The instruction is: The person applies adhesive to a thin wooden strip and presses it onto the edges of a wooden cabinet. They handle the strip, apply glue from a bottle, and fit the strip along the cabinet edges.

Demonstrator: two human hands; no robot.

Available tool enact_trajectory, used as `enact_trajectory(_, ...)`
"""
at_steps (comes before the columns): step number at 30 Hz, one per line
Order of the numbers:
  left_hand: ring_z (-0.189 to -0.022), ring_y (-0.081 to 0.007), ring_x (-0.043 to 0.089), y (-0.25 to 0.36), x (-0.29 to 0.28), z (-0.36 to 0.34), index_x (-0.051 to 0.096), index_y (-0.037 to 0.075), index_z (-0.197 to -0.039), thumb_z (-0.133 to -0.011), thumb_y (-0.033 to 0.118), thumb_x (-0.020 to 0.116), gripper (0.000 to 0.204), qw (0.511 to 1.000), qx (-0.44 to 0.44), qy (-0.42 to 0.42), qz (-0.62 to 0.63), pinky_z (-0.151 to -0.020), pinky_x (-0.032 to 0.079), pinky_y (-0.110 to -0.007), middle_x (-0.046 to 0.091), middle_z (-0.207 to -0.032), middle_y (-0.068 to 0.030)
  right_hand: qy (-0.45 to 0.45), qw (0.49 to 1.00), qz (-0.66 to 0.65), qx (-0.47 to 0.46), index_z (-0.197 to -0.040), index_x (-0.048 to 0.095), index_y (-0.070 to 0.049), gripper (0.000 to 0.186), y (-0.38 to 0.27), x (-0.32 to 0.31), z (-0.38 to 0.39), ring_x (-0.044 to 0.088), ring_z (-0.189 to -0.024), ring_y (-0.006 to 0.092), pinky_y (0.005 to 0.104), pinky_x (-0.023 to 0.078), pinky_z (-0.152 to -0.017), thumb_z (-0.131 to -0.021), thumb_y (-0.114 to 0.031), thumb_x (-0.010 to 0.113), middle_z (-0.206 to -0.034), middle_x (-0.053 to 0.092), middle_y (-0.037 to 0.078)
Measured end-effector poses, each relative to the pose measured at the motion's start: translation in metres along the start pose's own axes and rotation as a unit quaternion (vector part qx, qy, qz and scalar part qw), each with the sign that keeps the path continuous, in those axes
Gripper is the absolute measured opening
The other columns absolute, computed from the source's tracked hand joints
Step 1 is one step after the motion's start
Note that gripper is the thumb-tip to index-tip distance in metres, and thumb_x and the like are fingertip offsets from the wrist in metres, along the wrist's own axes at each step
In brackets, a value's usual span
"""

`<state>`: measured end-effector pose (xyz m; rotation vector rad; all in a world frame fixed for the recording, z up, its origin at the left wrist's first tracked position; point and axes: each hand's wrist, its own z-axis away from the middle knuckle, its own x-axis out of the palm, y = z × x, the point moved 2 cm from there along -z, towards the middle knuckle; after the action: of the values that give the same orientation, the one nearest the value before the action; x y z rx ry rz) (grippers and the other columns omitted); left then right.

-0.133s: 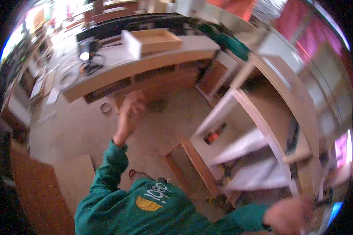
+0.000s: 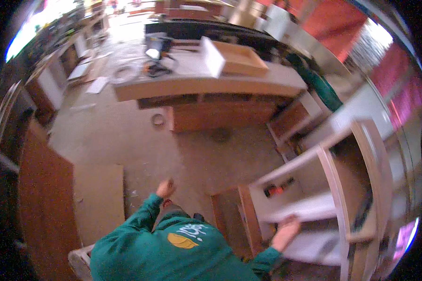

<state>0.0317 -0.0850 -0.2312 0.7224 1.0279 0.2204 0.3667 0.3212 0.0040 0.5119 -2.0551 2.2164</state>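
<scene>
My left hand [image 2: 166,188] hangs low in front of me over the floor, its fingers curled in, with nothing visible in it. On the other side, my right hand [image 2: 287,232] is held out, its loosely bent fingers somewhat blurred and no object showing in them. It overlaps the white shelves of a wooden cabinet frame [image 2: 335,189]; whether it touches them I cannot tell. An orange-and-black power tool [image 2: 279,188] lies inside that frame, beyond my right hand. Between my hands and the frame stands a brown wooden box-like piece [image 2: 249,220].
Ahead is a long workbench [image 2: 173,89] with an open drawer box [image 2: 241,58] and a black corded tool [image 2: 157,68] on it. A tape roll [image 2: 158,120] lies on the floor before it. Brown panels [image 2: 47,187] and a pale board [image 2: 98,196] are at left.
My left hand has dropped closer to my body, and my right hand has swung inward from the lower right. The view has turned right, so the bench appears farther right.
</scene>
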Motion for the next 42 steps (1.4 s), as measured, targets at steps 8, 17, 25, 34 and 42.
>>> enact_trajectory(8, -0.075, -0.0261, 0.063, -0.309, 0.044, 0.249, 0.066, 0.002, -0.1, -0.084, 0.041, 0.063, 0.042, 0.886, -0.427, -0.031, 0.18, -0.068, 0.052, -0.041, 0.066, -0.085, -0.0151, -0.333, 0.896, 0.138, 0.26, -0.097, 0.056, -0.014, 0.008, 0.16, 0.231, 0.115, 0.053, -0.074, 0.0113, 0.0264, 0.043, -0.065, -0.095, -0.022, 0.055, -0.084, 0.057, 0.001)
enact_trajectory(17, -0.075, -0.0172, 0.065, -0.301, -0.07, 0.166, 0.066, 0.001, -0.106, -0.087, 0.031, 0.064, 0.036, 0.8, -0.353, 0.251, 0.415, -0.067, 0.054, -0.031, 0.069, -0.092, -0.0108, -0.671, 0.702, -0.206, -0.123, -0.124, 0.052, -0.005, 0.038, -0.105, 0.541, 0.352, 0.058, -0.099, 0.0205, 0.034, 0.045, -0.086, -0.094, -0.029, 0.053, -0.112, 0.061, 0.013)
enact_trajectory(25, -0.079, -0.0223, 0.066, -0.345, -0.114, 0.088, 0.068, 0.005, -0.105, -0.088, 0.041, 0.062, 0.04, 0.914, -0.217, 0.243, 0.24, -0.075, 0.054, -0.037, 0.07, -0.094, -0.0106, -0.009, 0.718, -0.206, -0.665, -0.125, 0.052, 0.0, 0.036, -0.076, 0.637, 0.432, 0.056, -0.109, 0.0295, 0.0381, 0.042, -0.098, -0.1, -0.025, 0.042, -0.122, 0.056, 0.017)
enact_trajectory(34, -0.079, -0.0218, 0.067, -0.485, -0.128, 0.192, 0.067, 0.006, -0.11, -0.086, 0.034, 0.064, 0.037, 0.592, -0.541, 0.346, 0.487, -0.073, 0.055, -0.037, 0.072, -0.091, -0.0098, -0.795, 0.566, -0.21, -0.057, -0.097, 0.057, -0.004, 0.009, 0.15, 0.863, 0.577, 0.059, -0.074, 0.0155, 0.0296, 0.05, -0.067, -0.095, -0.012, 0.053, -0.087, 0.062, 0.008)
enact_trajectory(42, -0.077, -0.022, 0.066, -0.491, -0.214, 0.123, 0.068, 0.009, -0.106, -0.087, 0.03, 0.061, 0.029, 0.496, -0.59, 0.378, 0.513, -0.068, 0.055, -0.038, 0.07, -0.095, -0.0091, -0.847, 0.532, 0.004, -0.019, -0.098, 0.06, -0.001, 0.006, 0.235, 0.972, 0.604, 0.064, -0.08, 0.0146, 0.0272, 0.052, -0.072, -0.093, -0.004, 0.057, -0.087, 0.063, 0.008)
